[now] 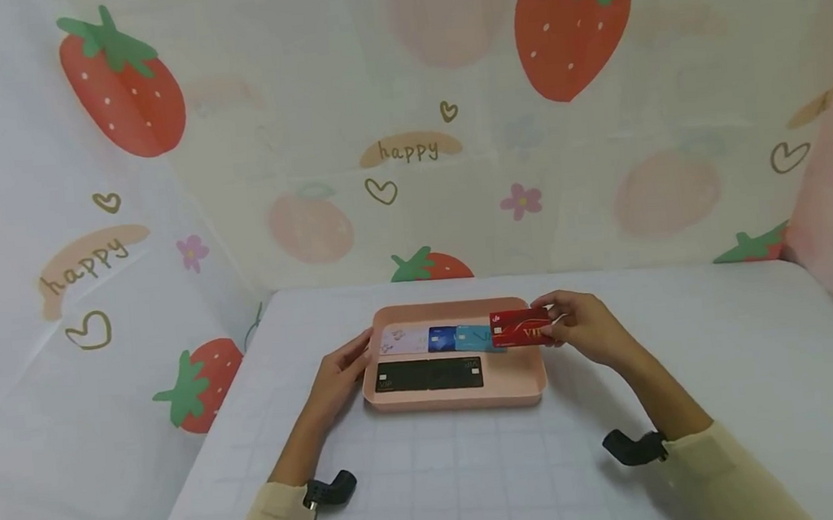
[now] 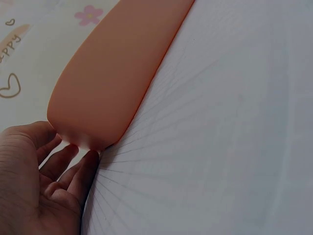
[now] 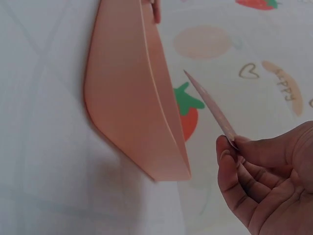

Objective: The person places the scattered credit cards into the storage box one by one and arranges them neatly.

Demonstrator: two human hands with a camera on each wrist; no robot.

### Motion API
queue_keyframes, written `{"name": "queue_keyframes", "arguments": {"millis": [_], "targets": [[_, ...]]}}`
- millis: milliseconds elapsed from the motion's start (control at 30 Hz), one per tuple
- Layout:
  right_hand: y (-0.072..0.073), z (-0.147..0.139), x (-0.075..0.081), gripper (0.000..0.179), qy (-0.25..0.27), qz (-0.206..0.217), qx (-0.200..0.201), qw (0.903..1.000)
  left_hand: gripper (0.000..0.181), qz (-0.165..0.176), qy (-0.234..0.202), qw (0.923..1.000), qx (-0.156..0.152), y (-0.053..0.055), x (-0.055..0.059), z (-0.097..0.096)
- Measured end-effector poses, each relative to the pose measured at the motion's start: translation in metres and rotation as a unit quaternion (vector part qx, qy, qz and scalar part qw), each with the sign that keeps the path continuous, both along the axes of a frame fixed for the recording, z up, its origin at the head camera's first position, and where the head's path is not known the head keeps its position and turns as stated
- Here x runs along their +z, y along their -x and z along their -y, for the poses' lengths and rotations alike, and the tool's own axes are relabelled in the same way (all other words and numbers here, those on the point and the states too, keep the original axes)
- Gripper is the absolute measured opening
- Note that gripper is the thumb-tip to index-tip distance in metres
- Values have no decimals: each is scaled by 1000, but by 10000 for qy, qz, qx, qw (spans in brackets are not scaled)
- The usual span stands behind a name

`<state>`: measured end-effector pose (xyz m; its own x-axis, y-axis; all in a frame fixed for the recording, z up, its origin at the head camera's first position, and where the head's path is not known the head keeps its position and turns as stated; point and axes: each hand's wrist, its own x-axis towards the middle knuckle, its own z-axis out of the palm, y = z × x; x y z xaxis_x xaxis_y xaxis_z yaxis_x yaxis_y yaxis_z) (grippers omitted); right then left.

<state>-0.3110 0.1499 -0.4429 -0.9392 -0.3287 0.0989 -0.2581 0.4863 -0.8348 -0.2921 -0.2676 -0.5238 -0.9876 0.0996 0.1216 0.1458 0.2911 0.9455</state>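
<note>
My right hand (image 1: 587,326) pinches a red card (image 1: 513,329) marked VIP between thumb and fingers, over the right end of a pink tray (image 1: 464,404). The card shows edge-on in the right wrist view, tilted above the rim. My left hand (image 1: 337,374) holds the tray's left end, fingertips against its outer wall in the left wrist view. In the tray's back row lie a pale patterned card (image 1: 403,342), a dark blue card (image 1: 441,339) and a light blue card (image 1: 472,338), which the red card partly overlaps. Two black cards (image 1: 402,376) lie end to end in front.
A white table (image 1: 441,478) with faint grid lines carries the tray. Behind and at the sides hang pale sheets (image 1: 231,144) printed with strawberries, hearts and flowers. Black wrist devices (image 1: 330,490) sit at both sleeve cuffs.
</note>
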Motion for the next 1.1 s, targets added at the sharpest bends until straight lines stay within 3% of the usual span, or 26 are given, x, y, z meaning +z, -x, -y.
{"name": "queue_keyframes", "arguments": {"millis": [300,633,1100], "targets": [[-3,15,-12,38,-134,209,218,9995,47,95,-54,9999,12,0,-5,0],[-9,36,-9,37,-502,90,65,9987,47,125,-2,9999,96,2,-1,-2],[-7,56,-14,34,-734,150,162,9971,47,19,-2,10000,39,4,-3,1]]}}
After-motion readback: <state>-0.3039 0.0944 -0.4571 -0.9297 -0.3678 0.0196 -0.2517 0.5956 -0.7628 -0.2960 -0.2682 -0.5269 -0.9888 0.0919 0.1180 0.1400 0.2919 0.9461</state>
